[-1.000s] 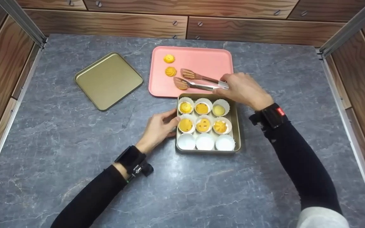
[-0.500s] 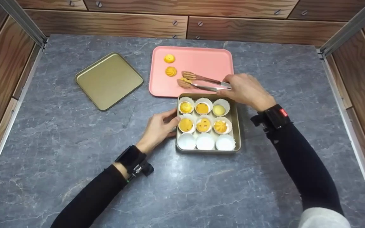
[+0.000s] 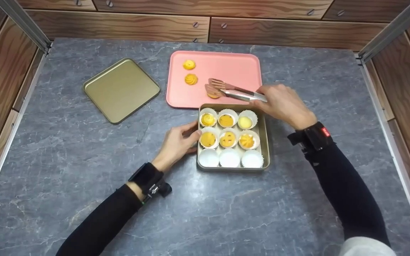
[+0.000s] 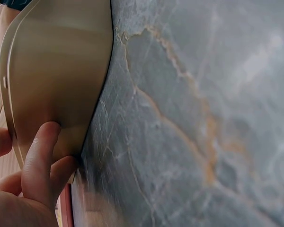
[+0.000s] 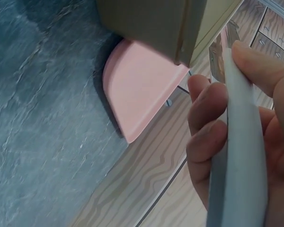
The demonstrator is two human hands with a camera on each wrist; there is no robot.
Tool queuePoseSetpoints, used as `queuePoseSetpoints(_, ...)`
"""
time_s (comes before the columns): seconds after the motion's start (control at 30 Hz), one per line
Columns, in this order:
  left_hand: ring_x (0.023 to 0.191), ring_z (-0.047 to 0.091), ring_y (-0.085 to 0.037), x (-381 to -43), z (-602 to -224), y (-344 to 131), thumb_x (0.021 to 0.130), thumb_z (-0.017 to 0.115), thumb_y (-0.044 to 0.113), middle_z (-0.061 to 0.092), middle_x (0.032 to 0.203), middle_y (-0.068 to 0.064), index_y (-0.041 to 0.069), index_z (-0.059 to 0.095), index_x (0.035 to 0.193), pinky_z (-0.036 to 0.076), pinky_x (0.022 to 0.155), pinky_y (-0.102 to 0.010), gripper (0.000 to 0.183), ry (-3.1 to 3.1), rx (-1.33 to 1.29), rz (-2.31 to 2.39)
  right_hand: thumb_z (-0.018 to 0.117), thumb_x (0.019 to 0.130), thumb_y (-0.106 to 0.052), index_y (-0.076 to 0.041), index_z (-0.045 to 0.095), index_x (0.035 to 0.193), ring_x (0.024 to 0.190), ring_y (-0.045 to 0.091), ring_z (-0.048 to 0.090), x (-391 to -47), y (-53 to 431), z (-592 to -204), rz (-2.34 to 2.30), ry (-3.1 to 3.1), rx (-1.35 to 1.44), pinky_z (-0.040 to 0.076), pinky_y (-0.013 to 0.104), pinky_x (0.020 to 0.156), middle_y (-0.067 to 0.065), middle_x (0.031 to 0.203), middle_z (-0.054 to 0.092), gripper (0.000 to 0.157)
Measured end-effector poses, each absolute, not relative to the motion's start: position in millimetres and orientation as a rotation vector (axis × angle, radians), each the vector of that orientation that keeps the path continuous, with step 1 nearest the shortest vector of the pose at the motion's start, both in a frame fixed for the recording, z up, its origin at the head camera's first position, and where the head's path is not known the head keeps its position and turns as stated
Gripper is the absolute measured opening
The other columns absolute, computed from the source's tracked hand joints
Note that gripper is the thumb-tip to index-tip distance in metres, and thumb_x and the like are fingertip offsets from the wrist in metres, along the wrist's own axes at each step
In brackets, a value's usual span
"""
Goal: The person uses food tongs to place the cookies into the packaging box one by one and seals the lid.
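Note:
In the head view my right hand [image 3: 285,105] grips metal tongs [image 3: 242,95] with slotted brown tips. A yellow cookie [image 3: 213,95], partly hidden, is at the tips, over the front of the pink tray [image 3: 237,65]. My left hand [image 3: 176,144] holds the left wall of a gold tin [image 3: 266,142], thumb at the rim and fingertips against the outer side [image 4: 42,137]. White paper cups stand in rows inside it. The back and middle rows hold yellow cookies [image 3: 227,139]; the front-row cups [image 3: 230,158] show only white paper. In the right wrist view, fingers wrap the tongs' pale handle [image 5: 244,142].
Two more cookies, one smooth-topped [image 3: 189,64] and one swirled [image 3: 191,79], lie on the tray's left part. A gold lid [image 3: 121,90] rests on the grey marbled table [image 3: 84,170], left of the tray. Wood-patterned panels [image 3: 119,26] border the table.
My right hand and the tongs have moved right and slightly toward me, the tong tips drawing closer together. The cookie at the tips has shifted right with them. My left hand stays on the tin.

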State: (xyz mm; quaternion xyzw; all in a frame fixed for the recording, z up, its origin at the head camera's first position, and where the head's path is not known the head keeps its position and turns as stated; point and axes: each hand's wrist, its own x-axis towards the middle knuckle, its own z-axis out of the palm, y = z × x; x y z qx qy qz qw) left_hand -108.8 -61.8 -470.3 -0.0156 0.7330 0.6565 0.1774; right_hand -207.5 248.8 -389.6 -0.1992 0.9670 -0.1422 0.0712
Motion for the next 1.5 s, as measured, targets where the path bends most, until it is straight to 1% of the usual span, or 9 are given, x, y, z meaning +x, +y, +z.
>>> queuePoseSetpoints(0.17,0.104,0.073,-0.024,-108.9,-470.2,-62.3,0.102,0.068,0.020,0.046,0.157,-0.018,0.009,0.048,0.153,0.067,0.080,-0.030,0.056,2.067,-0.042,1.865,0.070,0.100,-0.036,-0.004,0.071,0.117,0.068,0.024,0.058,-205.6,255.2,-389.5,-0.410,2.916,-0.622,0.047,0.035,0.055,0.008,0.087,0.068,0.036)
queuePoseSetpoints(0.33,0.103,0.074,-0.024,-109.2,-470.7,-63.0,0.102,0.068,0.021,0.047,0.157,-0.019,0.009,0.048,0.153,0.066,0.081,-0.030,0.056,2.067,-0.034,1.867,0.072,0.099,-0.037,-0.005,0.071,0.119,0.070,0.022,0.059,-204.2,257.2,-388.5,-0.408,2.904,-0.659,0.047,0.035,0.055,0.008,0.092,0.070,0.038)
queuePoseSetpoints(0.43,0.106,0.073,-0.025,-109.3,-471.4,-62.2,0.102,0.068,0.020,0.049,0.155,-0.019,0.007,0.048,0.153,0.067,0.081,-0.030,0.056,2.063,-0.033,1.878,0.073,0.098,-0.036,-0.005,0.071,0.116,0.072,0.023,0.061,-204.3,257.8,-388.7,-0.358,2.928,-0.685,0.051,0.038,0.056,0.008,0.093,0.071,0.036)
queuePoseSetpoints(0.57,0.111,0.071,-0.026,-109.3,-472.2,-61.3,0.102,0.068,0.019,0.051,0.153,-0.019,0.006,0.048,0.152,0.067,0.081,-0.030,0.056,2.058,-0.031,1.892,0.074,0.097,-0.037,-0.005,0.071,0.110,0.071,0.024,0.061,-206.5,260.2,-391.4,-0.298,2.948,-0.700,0.054,0.042,0.057,0.007,0.088,0.069,0.035)
queuePoseSetpoints(0.77,0.112,0.071,-0.026,-108.9,-471.1,-61.0,0.102,0.068,0.020,0.048,0.156,-0.019,0.008,0.048,0.153,0.066,0.082,-0.031,0.057,2.039,-0.048,1.895,0.072,0.099,-0.035,-0.003,0.069,0.103,0.076,0.034,0.067,-210.4,264.1,-397.8,-0.221,2.992,-0.789,0.059,0.054,0.062,0.012,0.089,0.069,0.032)
queuePoseSetpoints(0.9,0.111,0.071,-0.026,-108.5,-470.2,-61.2,0.102,0.068,0.020,0.045,0.158,-0.019,0.008,0.047,0.154,0.066,0.082,-0.031,0.057,2.026,-0.060,1.893,0.071,0.099,-0.034,-0.004,0.068,0.098,0.076,0.036,0.068,-211.3,267.6,-403.1,-0.227,3.035,-0.838,0.058,0.057,0.063,0.014,0.088,0.071,0.030)
queuePoseSetpoints(1.2,0.114,0.070,-0.025,-107.8,-471.1,-61.0,0.102,0.068,0.019,0.046,0.157,-0.019,0.006,0.047,0.153,0.066,0.082,-0.030,0.056,2.048,-0.050,1.887,0.069,0.101,-0.031,-0.009,0.070,0.093,0.068,0.031,0.064,-208.6,273.0,-405.7,-0.313,3.069,-0.791,0.055,0.053,0.059,0.008,0.078,0.068,0.024)
queuePoseSetpoints(1.33,0.113,0.070,-0.025,-107.8,-471.6,-61.3,0.101,0.068,0.019,0.046,0.157,-0.019,0.005,0.047,0.153,0.066,0.083,-0.029,0.057,2.061,-0.043,1.879,0.067,0.102,-0.031,-0.010,0.071,0.095,0.065,0.027,0.060,-207.4,274.4,-405.6,-0.334,3.056,-0.770,0.052,0.047,0.056,0.004,0.074,0.065,0.022)
queuePoseSetpoints(1.5,0.110,0.072,-0.026,-108.4,-471.7,-61.5,0.102,0.067,0.020,0.049,0.155,-0.020,0.005,0.047,0.153,0.066,0.082,-0.030,0.056,2.066,-0.027,1.883,0.066,0.103,-0.027,-0.007,0.072,0.094,0.057,0.021,0.051,-201.8,280.2,-402.5,-0.398,3.057,-0.829,0.043,0.036,0.049,0.002,0.066,0.058,0.023)
